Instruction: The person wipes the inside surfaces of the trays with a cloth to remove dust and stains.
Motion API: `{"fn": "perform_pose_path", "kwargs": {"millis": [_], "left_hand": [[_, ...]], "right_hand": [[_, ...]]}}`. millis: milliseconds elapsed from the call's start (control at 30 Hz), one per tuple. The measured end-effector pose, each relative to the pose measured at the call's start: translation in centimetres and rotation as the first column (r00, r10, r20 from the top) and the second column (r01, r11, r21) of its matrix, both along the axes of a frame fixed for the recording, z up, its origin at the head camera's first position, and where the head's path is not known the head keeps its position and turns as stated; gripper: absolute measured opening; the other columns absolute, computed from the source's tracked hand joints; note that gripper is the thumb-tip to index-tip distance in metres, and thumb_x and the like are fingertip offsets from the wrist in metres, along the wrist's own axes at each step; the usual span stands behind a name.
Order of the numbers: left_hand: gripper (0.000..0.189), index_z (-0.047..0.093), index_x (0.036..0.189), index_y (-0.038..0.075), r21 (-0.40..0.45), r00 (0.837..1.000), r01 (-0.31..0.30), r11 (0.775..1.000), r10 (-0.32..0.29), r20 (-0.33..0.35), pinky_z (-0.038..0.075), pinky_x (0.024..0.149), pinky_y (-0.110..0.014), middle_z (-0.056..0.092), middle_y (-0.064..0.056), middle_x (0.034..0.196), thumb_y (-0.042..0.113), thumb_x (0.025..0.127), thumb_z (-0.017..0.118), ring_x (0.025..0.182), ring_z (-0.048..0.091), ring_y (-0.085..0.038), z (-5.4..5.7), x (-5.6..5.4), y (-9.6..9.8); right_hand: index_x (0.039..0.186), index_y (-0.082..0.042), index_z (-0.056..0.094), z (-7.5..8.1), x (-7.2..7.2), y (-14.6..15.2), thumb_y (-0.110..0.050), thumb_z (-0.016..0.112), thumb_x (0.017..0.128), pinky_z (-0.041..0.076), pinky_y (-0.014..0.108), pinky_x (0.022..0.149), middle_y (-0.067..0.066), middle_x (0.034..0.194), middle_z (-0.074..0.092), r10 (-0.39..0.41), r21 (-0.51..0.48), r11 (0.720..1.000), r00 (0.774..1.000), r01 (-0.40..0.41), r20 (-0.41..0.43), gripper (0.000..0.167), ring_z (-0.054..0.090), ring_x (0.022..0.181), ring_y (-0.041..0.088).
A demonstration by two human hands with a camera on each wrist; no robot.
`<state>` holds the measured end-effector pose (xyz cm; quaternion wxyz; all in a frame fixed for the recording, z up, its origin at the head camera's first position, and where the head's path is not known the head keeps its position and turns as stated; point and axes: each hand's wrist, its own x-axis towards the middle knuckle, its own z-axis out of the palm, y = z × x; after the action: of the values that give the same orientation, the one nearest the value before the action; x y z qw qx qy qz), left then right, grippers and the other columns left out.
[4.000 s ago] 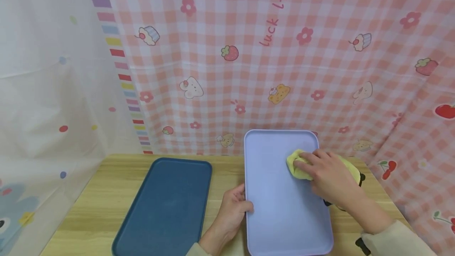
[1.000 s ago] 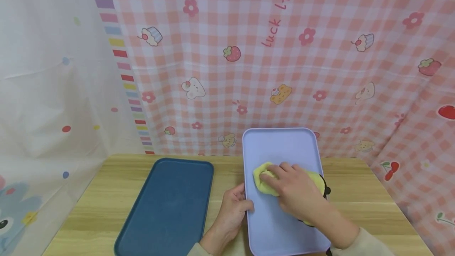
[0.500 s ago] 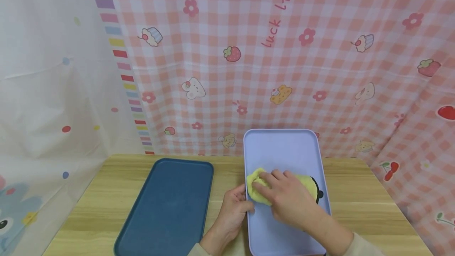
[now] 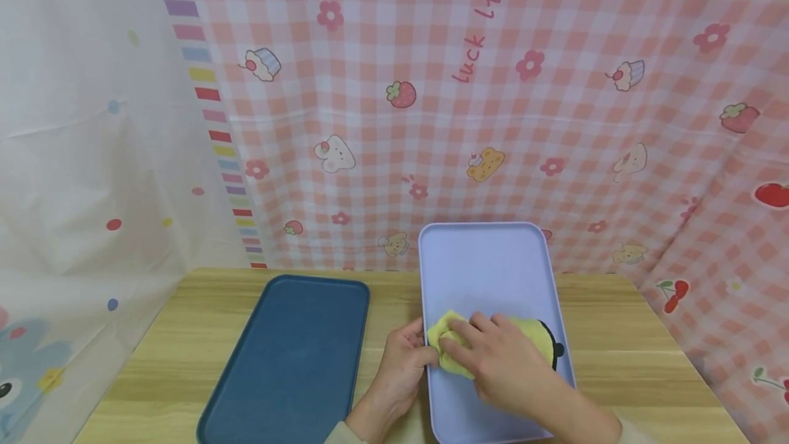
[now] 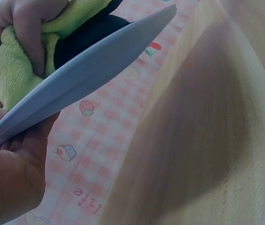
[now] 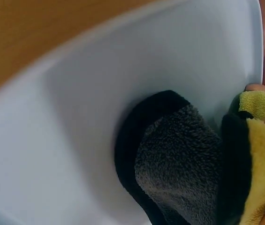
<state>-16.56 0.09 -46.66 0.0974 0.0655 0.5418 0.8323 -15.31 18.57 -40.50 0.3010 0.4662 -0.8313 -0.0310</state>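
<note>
A lilac tray (image 4: pixel 487 259) is held tilted up off the table. My left hand (image 4: pixel 401 368) grips its left rim, thumb on the inner face and fingers behind, as the left wrist view also shows. My right hand (image 4: pixel 502 362) holds a bunched cleaning cloth (image 4: pixel 536 334) against the tray's inner face, close to the left thumb. The cloth is yellow with a black edge, and its grey side (image 6: pixel 179 164) shows in the right wrist view. In that view most of the right hand is out of frame.
A dark blue tray (image 4: pixel 290 362) lies flat on the wooden table (image 4: pixel 622 334), left of my left hand. Behind the table hangs a pink checked cloth (image 4: pixel 370 122), with a white sheet (image 4: pixel 92 156) at the left.
From the tray's upper right, my right hand has moved the cloth left, then down along the left side toward the left thumb. The left hand keeps its grip on the rim.
</note>
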Motion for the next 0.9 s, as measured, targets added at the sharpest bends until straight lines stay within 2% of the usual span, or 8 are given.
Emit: {"fn": "perform_pose_path", "kwargs": {"millis": [233, 567, 767, 900], "left_hand": [[0.073, 0.067, 0.132, -0.006, 0.003, 1.0, -0.002, 1.0, 0.002, -0.007, 0.059, 0.084, -0.031, 0.076, -0.019, 0.114, -0.015, 0.062, 0.05, 0.1, 0.072, -0.019, 0.1, 0.0, 0.0], [0.073, 0.066, 0.132, -0.008, -0.006, 1.0, -0.003, 1.0, 0.003, -0.005, 0.059, 0.084, -0.032, 0.075, -0.021, 0.116, -0.014, 0.062, 0.049, 0.103, 0.072, -0.021, 0.1, -0.2, -0.2], [0.072, 0.066, 0.132, -0.008, -0.011, 1.0, -0.007, 1.0, 0.007, -0.002, 0.058, 0.084, -0.031, 0.075, -0.021, 0.116, -0.015, 0.062, 0.049, 0.103, 0.072, -0.022, 0.1, -0.2, -0.2], [0.072, 0.066, 0.132, -0.009, -0.014, 1.0, -0.016, 1.0, 0.016, -0.004, 0.057, 0.085, -0.031, 0.075, -0.021, 0.117, -0.015, 0.062, 0.049, 0.105, 0.071, -0.023, 0.2, -0.3, -0.3]], "right_hand": [[0.113, -0.016, 0.071, 0.1, 0.6, 0.4, -0.005, 0.07, 0.057, 0.046, 0.035, 0.063, 0.007, 0.112, 0.07, 0.014, 0.03, 0.999, 1.0, -0.014, 0.007, 0.056, 0.06, 0.083, 0.025], [0.109, -0.016, 0.072, 0.0, 0.9, 2.0, -0.004, 0.069, 0.055, 0.045, 0.036, 0.063, 0.007, 0.112, 0.068, 0.031, 0.038, 0.999, 0.999, -0.031, 0.011, 0.055, 0.059, 0.084, 0.026], [0.107, -0.016, 0.074, 0.0, 1.0, 3.4, -0.001, 0.067, 0.054, 0.045, 0.036, 0.063, 0.007, 0.112, 0.069, 0.019, 0.021, 1.0, 0.999, -0.02, 0.028, 0.056, 0.06, 0.085, 0.026], [0.106, -0.017, 0.074, 0.2, 1.1, 4.4, 0.0, 0.069, 0.051, 0.046, 0.037, 0.064, 0.007, 0.111, 0.069, -0.015, 0.03, 0.999, 0.999, 0.014, 0.051, 0.058, 0.06, 0.085, 0.026]]}}
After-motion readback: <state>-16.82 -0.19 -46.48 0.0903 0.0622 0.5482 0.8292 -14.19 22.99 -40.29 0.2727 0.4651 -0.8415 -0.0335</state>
